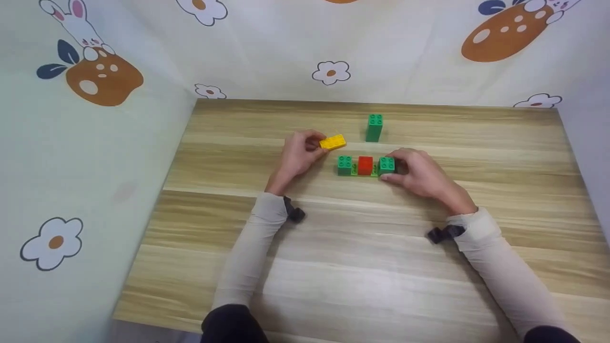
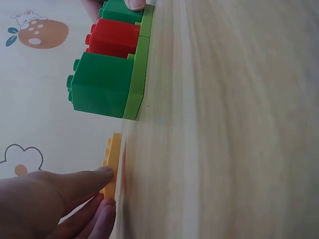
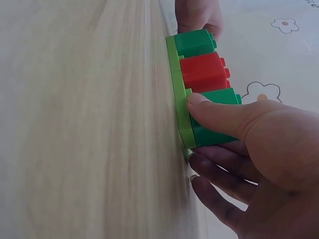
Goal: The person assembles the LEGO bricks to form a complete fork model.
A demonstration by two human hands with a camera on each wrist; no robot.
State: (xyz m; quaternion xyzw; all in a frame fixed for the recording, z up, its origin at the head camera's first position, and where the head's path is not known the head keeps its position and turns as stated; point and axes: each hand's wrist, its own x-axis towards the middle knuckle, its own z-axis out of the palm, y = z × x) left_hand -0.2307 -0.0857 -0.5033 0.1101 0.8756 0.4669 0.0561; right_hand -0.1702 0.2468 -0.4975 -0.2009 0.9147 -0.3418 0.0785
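Note:
My left hand (image 1: 299, 155) pinches a thin yellow brick (image 1: 333, 142) by its left end, studs up, low over the table. To its right lies a light green base strip (image 2: 141, 74) bearing a green brick (image 1: 344, 165), a red brick (image 1: 365, 165) and a second green brick (image 1: 386, 165), with small gaps between them. At the strip's right end my right hand (image 1: 419, 174) grips that second green brick, thumb on the near side. The right wrist view shows the thumb against this brick and the light green strip, with the other fingers below and behind.
A tall green block (image 1: 374, 127) stands upright behind the row. All of this is on a wood-grain table (image 1: 362, 267), with patterned cloth walls (image 1: 267, 52) at the back and sides. A black wrist camera sits on each sleeve.

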